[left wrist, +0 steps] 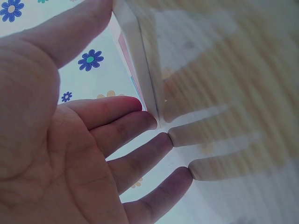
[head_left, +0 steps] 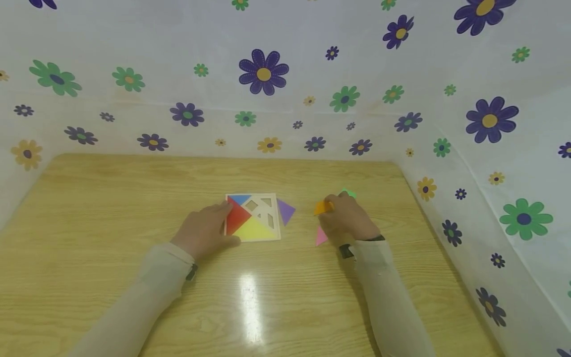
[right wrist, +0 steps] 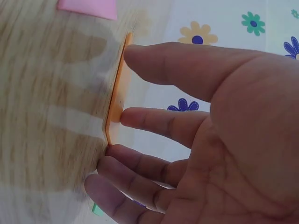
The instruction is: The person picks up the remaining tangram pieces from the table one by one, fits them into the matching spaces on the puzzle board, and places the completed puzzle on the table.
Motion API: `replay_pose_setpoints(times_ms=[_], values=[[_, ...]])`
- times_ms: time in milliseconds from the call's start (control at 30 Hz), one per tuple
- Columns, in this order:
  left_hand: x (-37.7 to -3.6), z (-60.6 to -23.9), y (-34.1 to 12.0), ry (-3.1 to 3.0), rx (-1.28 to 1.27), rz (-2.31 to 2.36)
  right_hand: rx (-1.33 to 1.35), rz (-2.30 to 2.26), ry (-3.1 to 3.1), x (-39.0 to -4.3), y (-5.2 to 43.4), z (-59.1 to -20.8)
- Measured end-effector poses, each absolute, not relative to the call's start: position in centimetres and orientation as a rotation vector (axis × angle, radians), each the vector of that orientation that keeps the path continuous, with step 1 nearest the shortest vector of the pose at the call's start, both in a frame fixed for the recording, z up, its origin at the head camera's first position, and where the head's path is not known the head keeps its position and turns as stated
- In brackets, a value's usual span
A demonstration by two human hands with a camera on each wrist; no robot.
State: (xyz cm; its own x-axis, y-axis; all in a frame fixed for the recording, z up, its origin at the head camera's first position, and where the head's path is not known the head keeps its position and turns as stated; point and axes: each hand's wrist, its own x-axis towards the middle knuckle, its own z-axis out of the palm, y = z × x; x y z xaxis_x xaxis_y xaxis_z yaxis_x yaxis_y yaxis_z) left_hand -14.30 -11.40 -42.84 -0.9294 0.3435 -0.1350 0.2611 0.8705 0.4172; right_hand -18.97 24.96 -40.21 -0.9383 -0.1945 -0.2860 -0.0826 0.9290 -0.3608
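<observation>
**Picking up the orange piece beside the puzzle tray**

Wooden table (head_left: 111, 208), flowered cloth walls on three sides. White puzzle tray (head_left: 275, 233) near the centre; red (head_left: 236, 216), yellow (head_left: 254, 230) and blue (head_left: 240, 199) pieces already seated, several cut-outs open. Purple triangle (head_left: 285, 210) lies just right of the tray.

Left hand (head_left: 202, 233): fingers straight and loosely spread, tips resting against the tray's left edge, steadying it.

Right hand (head_left: 345, 218): fingertips (right wrist: 128, 116) and thumb touch the orange piece (head_left: 322, 207), which lies right of the tray; wrist view shows it tilted up on edge off the table. Pink triangle (head_left: 321, 237) lies just near of this hand, green piece (head_left: 350, 193) just beyond it.

Judgement: tipping the thin piece on edge is the sound way to lift it; close thumb and fingers on both faces before raising. Keep the left hand pressed so the tray does not slide.
</observation>
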Motion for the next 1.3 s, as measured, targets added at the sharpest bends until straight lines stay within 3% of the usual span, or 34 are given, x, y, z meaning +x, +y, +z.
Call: replay_pose_setpoints(times_ms=[1300], values=[[-14.3, -43.0, -11.4, 2.858, 0.486, 0.594, -0.168, -0.312, 2.819, -18.4, 23.0, -40.5]])
